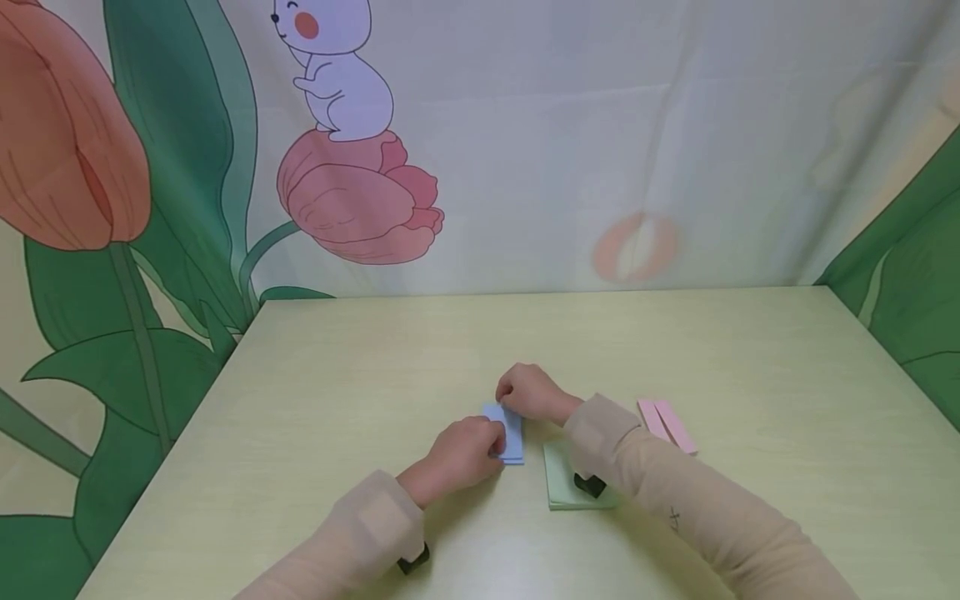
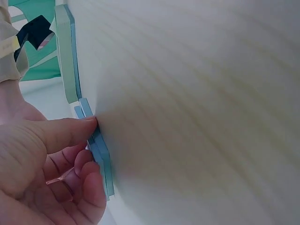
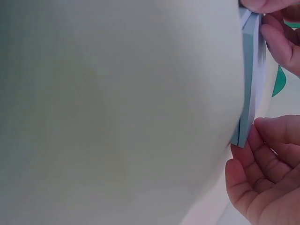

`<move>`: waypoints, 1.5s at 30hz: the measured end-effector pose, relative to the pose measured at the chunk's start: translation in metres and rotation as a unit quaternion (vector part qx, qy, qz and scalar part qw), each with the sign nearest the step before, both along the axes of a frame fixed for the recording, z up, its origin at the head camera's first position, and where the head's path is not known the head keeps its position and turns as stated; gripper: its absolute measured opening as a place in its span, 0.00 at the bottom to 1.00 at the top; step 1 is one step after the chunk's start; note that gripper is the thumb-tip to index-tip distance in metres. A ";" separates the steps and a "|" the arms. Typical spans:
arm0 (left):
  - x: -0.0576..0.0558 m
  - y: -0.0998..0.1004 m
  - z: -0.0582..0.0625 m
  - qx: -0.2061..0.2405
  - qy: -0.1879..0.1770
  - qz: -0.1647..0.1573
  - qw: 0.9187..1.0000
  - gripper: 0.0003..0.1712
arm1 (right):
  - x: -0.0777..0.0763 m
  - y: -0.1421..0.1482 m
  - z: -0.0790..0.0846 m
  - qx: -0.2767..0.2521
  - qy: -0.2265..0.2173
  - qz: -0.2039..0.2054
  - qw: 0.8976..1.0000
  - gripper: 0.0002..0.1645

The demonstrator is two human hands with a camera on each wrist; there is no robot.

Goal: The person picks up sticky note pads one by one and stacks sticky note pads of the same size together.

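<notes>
Two narrow blue paper pads [image 1: 513, 442] lie on the table, side by side and partly overlapping. My left hand [image 1: 465, 450] grips them from the left near their close end; in the left wrist view its thumb [image 2: 70, 131] presses along the pads' edge [image 2: 104, 164] with the other fingers curled beside it. At the far end my right hand [image 1: 536, 392] pinches the corner of a pad; the right wrist view has its thumb and fingertips around the lower end of the pad [image 3: 251, 84]. The fingers hide part of both pads.
A square green paper pad [image 1: 561, 492] lies to the right, partly beneath the right sleeve [image 1: 630, 450]. Farther right are two narrow pink pads [image 1: 675, 427], slightly spread. Behind the pale table [image 1: 360, 358] hangs a printed cloth [image 1: 525, 150].
</notes>
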State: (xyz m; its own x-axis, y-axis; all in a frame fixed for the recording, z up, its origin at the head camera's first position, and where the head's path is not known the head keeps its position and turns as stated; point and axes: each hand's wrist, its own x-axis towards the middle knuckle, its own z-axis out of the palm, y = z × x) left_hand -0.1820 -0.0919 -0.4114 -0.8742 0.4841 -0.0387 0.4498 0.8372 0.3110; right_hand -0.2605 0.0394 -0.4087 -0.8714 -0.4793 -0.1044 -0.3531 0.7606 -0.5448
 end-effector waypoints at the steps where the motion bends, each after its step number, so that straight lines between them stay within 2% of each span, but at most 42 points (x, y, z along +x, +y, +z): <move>1: 0.000 0.000 -0.001 0.001 0.001 0.000 1.000 0.06 | 0.000 0.000 0.000 -0.001 -0.003 -0.001 1.000 0.10; 9: 0.002 -0.001 -0.001 0.003 -0.011 0.028 1.000 0.09 | -0.001 0.001 -0.006 -0.012 -0.014 -0.006 1.000 0.09; 18: 0.004 -0.001 -0.002 0.008 -0.004 0.008 1.000 0.09 | 0.002 0.002 -0.004 -0.006 -0.019 -0.007 1.000 0.08; 26: 0.006 0.000 -0.002 -0.005 0.020 -0.008 1.000 0.07 | 0.000 0.003 -0.009 -0.008 -0.019 -0.014 1.000 0.08; 33: 0.007 0.000 -0.004 -0.012 0.046 -0.020 0.999 0.07 | 0.004 0.001 -0.004 0.002 -0.016 -0.022 1.000 0.08; 45: 0.005 -0.001 -0.006 -0.013 0.021 -0.004 1.000 0.07 | 0.011 0.002 0.001 0.010 -0.011 -0.032 0.999 0.09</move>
